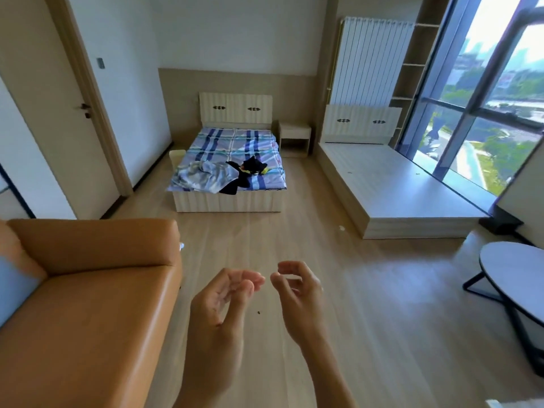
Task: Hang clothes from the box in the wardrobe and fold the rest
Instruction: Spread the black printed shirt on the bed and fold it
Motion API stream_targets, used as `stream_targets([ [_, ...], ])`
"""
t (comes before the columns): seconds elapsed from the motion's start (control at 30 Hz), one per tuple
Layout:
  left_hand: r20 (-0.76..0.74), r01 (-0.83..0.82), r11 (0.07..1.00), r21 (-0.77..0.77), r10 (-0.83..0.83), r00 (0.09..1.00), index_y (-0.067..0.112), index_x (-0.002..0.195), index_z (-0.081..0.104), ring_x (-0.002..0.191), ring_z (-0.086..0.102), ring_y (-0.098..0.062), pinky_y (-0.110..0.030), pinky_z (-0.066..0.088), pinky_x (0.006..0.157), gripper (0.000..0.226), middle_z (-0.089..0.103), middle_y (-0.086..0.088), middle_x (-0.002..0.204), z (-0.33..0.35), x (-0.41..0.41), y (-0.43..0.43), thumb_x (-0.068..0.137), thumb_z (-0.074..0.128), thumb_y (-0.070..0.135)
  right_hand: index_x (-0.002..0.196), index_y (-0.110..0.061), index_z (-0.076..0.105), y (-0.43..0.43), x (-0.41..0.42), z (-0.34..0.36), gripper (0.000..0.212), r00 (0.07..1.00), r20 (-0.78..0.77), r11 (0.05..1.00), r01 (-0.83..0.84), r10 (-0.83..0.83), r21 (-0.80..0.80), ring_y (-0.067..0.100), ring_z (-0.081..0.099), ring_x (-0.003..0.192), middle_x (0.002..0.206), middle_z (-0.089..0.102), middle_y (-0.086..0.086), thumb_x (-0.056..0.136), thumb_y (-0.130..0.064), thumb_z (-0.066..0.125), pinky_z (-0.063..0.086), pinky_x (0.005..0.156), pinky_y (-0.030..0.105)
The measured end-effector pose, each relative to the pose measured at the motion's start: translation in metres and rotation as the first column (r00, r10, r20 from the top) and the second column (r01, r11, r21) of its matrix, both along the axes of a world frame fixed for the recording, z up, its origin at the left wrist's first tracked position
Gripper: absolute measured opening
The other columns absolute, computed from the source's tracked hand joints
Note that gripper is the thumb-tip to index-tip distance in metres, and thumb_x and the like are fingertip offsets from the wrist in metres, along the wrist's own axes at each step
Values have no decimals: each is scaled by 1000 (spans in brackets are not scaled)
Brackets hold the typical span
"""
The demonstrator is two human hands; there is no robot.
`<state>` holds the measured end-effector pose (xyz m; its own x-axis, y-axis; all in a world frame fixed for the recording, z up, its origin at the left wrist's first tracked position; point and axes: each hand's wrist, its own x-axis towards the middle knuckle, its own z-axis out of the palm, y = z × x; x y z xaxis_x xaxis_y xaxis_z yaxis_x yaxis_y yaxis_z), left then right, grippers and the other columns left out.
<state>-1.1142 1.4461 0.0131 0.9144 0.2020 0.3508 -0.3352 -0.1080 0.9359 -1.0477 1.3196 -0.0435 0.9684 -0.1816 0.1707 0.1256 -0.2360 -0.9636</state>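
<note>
Obs.: the person stands mid-room facing the beds, both hands raised in front of the chest over the floor [368,290].

Left hand [223,301]: palm turned up and inward, fingers loosely curled, nothing in it. Right hand [298,293]: same loose curl, thumb and fingertips near each other but nothing pinched between them. The two hands are near each other, not touching. Neither holds any clothing.

Clothes: a dark garment [250,169] lies crumpled on the foot half of the made bed [265,184], one part trailing toward the edge. Just beside it, to the left, is a pale striped cloth [206,175], bunched up; I cannot tell whether it is a garment or bedding. Both are well apart from the hands.

Box and wardrobe: neither identified from here. A small pale object [176,156] stands at the bed's left corner, too small to tell what it is.

Surroundings: tan sofa [88,304] on the left, round table [518,266] on the right, a bare bed frame [397,184] by the window, a shut door [59,128].

Assessment: nothing visible is folded or hung. The items on the bed look unsorted, so the folding appears to be ahead. How much has gone into the wardrobe cannot be judged, since it is out of sight. Likely next: cross to the bed and take up the dark garment.
</note>
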Motion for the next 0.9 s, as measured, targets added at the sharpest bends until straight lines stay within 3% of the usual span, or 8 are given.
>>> stream_targets([
  [0.37,94,22,1000,-18,-20,995,12,94,70,94,70,-19,-15,50,83,22,74,-5,93,18,330,26,94,51,21,108,-27,66,25,329,33,17,997,65,999,-44,43,11,3,65,92,108,66,-13,92,-33,67,53,77,20],
  [0.6,115,4,994,-111,9,993,6,92,69,89,70,-16,-14,50,80,22,74,-8,90,27,507,62,93,51,17,108,-27,66,68,506,42,18,995,40,996,-91,92,-15,4,66,93,108,66,-14,92,-33,67,56,81,26],
  [0.9,161,51,996,-75,-39,986,14,92,70,92,70,-20,-17,50,81,21,73,-6,92,18,769,136,96,49,19,106,-24,67,136,757,37,16,996,83,998,-31,36,-54,2,67,89,106,68,-12,91,-31,70,50,73,15],
])
